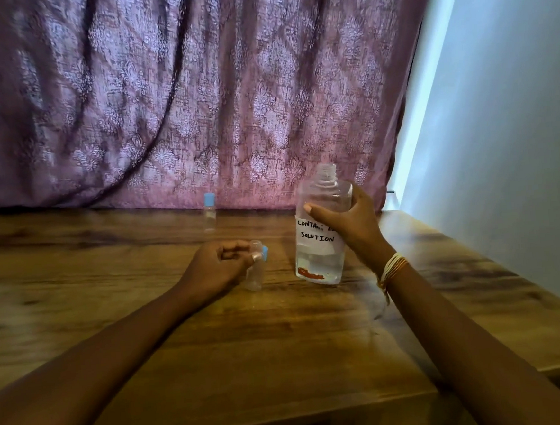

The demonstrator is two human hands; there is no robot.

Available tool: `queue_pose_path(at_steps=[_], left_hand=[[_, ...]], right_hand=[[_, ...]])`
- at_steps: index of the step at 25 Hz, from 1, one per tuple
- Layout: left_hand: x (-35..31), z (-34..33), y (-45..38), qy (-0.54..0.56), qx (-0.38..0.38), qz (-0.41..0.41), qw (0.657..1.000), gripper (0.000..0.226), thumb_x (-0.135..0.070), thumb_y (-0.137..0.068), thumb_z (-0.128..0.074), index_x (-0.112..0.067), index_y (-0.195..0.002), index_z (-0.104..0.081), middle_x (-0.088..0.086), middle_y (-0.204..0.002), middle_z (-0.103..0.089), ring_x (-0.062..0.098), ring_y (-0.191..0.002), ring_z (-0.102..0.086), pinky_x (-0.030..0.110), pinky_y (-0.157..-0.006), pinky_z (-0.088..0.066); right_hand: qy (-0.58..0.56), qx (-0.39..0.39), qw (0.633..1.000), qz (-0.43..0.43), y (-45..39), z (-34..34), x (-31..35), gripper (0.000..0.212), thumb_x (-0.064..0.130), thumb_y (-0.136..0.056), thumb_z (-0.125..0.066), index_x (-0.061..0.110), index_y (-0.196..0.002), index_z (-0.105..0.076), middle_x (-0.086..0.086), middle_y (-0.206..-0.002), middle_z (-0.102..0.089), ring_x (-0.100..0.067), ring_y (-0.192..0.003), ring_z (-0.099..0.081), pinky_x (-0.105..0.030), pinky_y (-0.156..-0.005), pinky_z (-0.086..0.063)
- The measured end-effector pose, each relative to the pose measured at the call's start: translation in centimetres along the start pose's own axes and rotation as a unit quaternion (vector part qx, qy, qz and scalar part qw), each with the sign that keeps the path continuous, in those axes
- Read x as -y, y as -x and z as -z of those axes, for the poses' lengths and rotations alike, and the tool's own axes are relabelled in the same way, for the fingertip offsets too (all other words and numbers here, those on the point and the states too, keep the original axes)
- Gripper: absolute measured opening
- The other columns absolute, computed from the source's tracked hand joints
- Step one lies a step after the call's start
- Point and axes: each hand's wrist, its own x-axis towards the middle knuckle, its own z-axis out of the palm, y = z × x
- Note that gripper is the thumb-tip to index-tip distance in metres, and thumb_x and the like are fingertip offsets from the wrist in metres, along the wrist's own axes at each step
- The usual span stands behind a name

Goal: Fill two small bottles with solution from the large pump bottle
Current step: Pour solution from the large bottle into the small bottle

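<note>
Behind curled fingers [231, 249], small bottle [255, 271] blurs.

- The place looks like a room in a home, not a lab or a shop.
- A heavy purple curtain [195, 95] with a woven flower pattern hangs behind the worktop [216, 351] and reaches down to it.
- The worktop is of brown wood with dark grain, like house furniture.
- A plain pale wall [516, 126] stands at the right side.
</note>
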Motion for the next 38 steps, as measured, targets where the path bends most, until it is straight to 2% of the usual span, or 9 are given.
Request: queue_pose_path(at_steps=[5, 9, 13, 15, 18, 22, 25, 29, 38], left_hand=[[0.3, -0.3, -0.3, 0.027, 0.014, 0.003, 1.0, 0.016, -0.016, -0.083, -0.073, -0.024, -0.096, -0.076, -0.002, -0.093, -0.078, 0.008, -0.08, -0.071, 0.021, -0.064, -0.055], [0.6, -0.3, -0.6, 0.056, 0.028, 0.007, 0.998, 0.024, -0.01, -0.084, -0.07, -0.013, -0.107, -0.072, 0.004, -0.091, -0.077, 0.003, -0.071, -0.069, 0.016, -0.057, -0.05], [0.6, -0.4, -0.6, 0.075, 0.025, 0.032, 0.996, 0.017, -0.011, -0.084, -0.07, -0.014, -0.101, -0.074, 0.01, -0.086, -0.077, 0.007, -0.061, -0.064, 0.016, -0.05, -0.047], [0.5, -0.4, -0.5, 0.08, 0.024, 0.034, 0.996, 0.015, -0.013, -0.084, -0.07, -0.014, -0.098, -0.075, 0.004, -0.075, -0.075, 0.003, -0.049, -0.058, 0.014, -0.044, -0.044], [0.2, -0.4, -0.3, 0.074, 0.023, 0.031, 0.997, 0.012, -0.015, -0.083, -0.071, -0.02, -0.093, -0.076, 0.003, -0.078, -0.077, 0.006, -0.058, -0.063, 0.018, -0.051, -0.051], [-0.3, -0.4, -0.1, 0.076, 0.02, 0.031, 0.996, 0.014, -0.016, -0.08, -0.071, -0.027, -0.088, -0.075, 0.004, -0.088, -0.078, 0.015, -0.072, -0.069, 0.024, -0.061, -0.058], [-0.4, -0.3, 0.0, 0.071, 0.018, 0.025, 0.997, 0.014, -0.015, -0.08, -0.071, -0.025, -0.09, -0.075, 0.015, -0.096, -0.076, 0.025, -0.081, -0.067, 0.026, -0.063, -0.059], [-0.4, -0.4, 0.0, 0.068, 0.017, 0.027, 0.997, 0.015, -0.015, -0.081, -0.071, -0.025, -0.091, -0.074, 0.02, -0.099, -0.075, 0.029, -0.083, -0.066, 0.027, -0.064, -0.058], [-0.8, -0.3, 0.2, 0.077, 0.02, 0.02, 0.997, 0.014, -0.025, -0.073, -0.074, -0.031, -0.085, -0.075, 0.003, -0.084, -0.078, 0.021, -0.075, -0.067, 0.022, -0.06, -0.056]], right_hand=[[0.143, 0.054, 0.977, 0.146, -0.9, -1.6, -1.1, 0.065, 0.02, -0.06, -0.092, 0.023, -0.113, -0.055, 0.014, -0.106, -0.066, 0.002, -0.095, -0.064, -0.014, -0.08, -0.052], [0.219, 0.085, 0.952, 0.199, -1.0, -2.1, -2.7, 0.07, 0.035, -0.059, -0.088, 0.023, -0.119, -0.055, 0.01, -0.111, -0.065, -0.007, -0.098, -0.065, -0.024, -0.081, -0.055], [0.292, 0.106, 0.912, 0.269, -0.6, -2.4, -3.4, 0.068, 0.04, -0.061, -0.086, 0.021, -0.12, -0.057, 0.01, -0.107, -0.065, -0.001, -0.093, -0.059, -0.02, -0.078, -0.05], [0.317, 0.124, 0.889, 0.307, -0.5, -2.6, -3.6, 0.066, 0.039, -0.063, -0.085, 0.016, -0.119, -0.059, 0.002, -0.109, -0.068, -0.006, -0.092, -0.06, -0.027, -0.079, -0.052], [0.341, 0.136, 0.866, 0.338, -0.6, -2.6, -3.4, 0.062, 0.04, -0.067, -0.084, 0.013, -0.118, -0.06, -0.004, -0.107, -0.069, -0.02, -0.09, -0.065, -0.038, -0.078, -0.053], [0.381, 0.13, 0.842, 0.36, -0.7, -2.5, -3.1, 0.058, 0.041, -0.07, -0.079, 0.013, -0.117, -0.061, -0.004, -0.106, -0.068, -0.022, -0.091, -0.064, -0.04, -0.077, -0.051], [0.399, 0.128, 0.832, 0.364, -0.6, -2.4, -2.9, 0.054, 0.041, -0.073, -0.077, 0.013, -0.117, -0.062, -0.003, -0.108, -0.068, -0.023, -0.095, -0.064, -0.043, -0.08, -0.05], [0.43, 0.124, 0.815, 0.367, -0.6, -2.2, -2.6, 0.051, 0.043, -0.077, -0.073, 0.015, -0.118, -0.064, -0.002, -0.112, -0.068, -0.024, -0.101, -0.063, -0.045, -0.084, -0.047], [0.453, 0.107, 0.796, 0.387, -0.4, -2.3, -2.1, 0.05, 0.041, -0.078, -0.074, 0.012, -0.118, -0.065, -0.005, -0.114, -0.069, -0.026, -0.105, -0.064, -0.047, -0.085, -0.047]])
